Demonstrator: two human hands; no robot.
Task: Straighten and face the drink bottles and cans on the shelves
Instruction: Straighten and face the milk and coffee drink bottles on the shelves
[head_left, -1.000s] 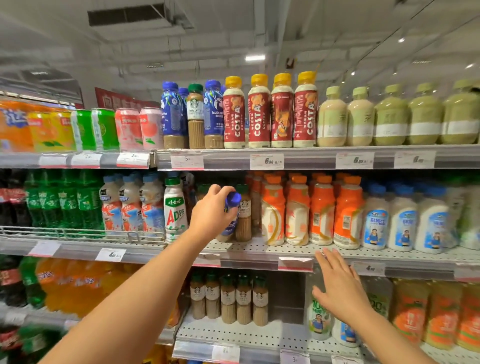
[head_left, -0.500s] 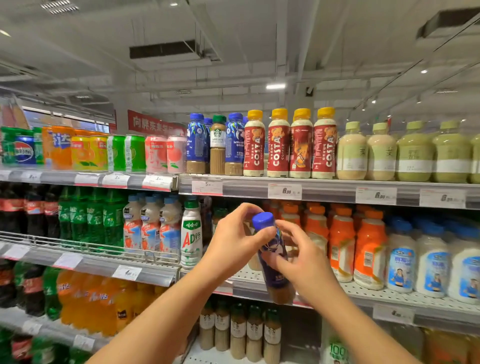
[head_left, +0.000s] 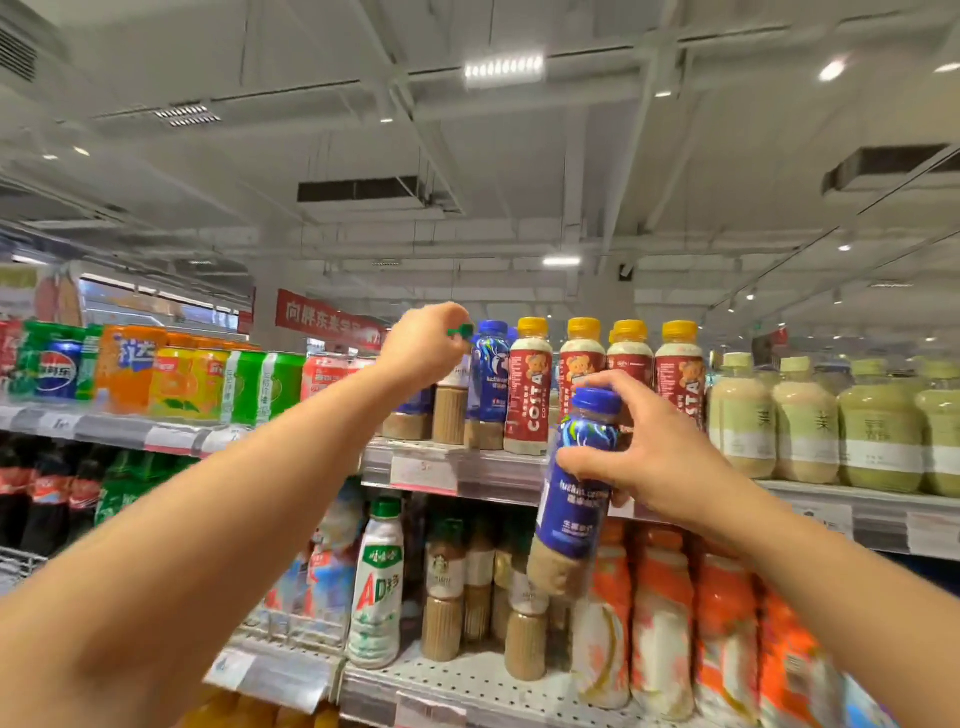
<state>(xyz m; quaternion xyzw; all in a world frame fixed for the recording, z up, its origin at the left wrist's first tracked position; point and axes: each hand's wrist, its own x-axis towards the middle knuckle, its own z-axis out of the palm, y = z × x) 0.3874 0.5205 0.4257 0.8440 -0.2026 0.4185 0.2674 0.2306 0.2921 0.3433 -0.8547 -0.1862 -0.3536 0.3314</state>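
We held a blue-capped plastic coffee bottle w/ dark blue label in our right hand, fingers curled round its neck and upper label, thumb on the near side. The bottle was off the shelves, tilted w/ its cap toward the top shelf and its tan base hanging in front of the middle shelf's stock.

Our left hand was up at the top shelf, fingers closed on the green cap of a brown Starbucks-type coffee bottle; only a bit of the cap showed past the knuckles, so we couldn't tell how firm that hold was. Just right of it stood another blue-labelled bottle w/ blue cap, upright, then a row of red-labelled Costa bottles w/ yellow caps.

Further right on the same shelf: pale beige and green bottles w/ light green caps. To the left: a row of coloured drink cans, orange, yellow, green, pink.

On the middle shelf stood a white bottle w/ green cap and "AD" lettering, short brown coffee bottles, and orange-and-white bottles, partly blurred.
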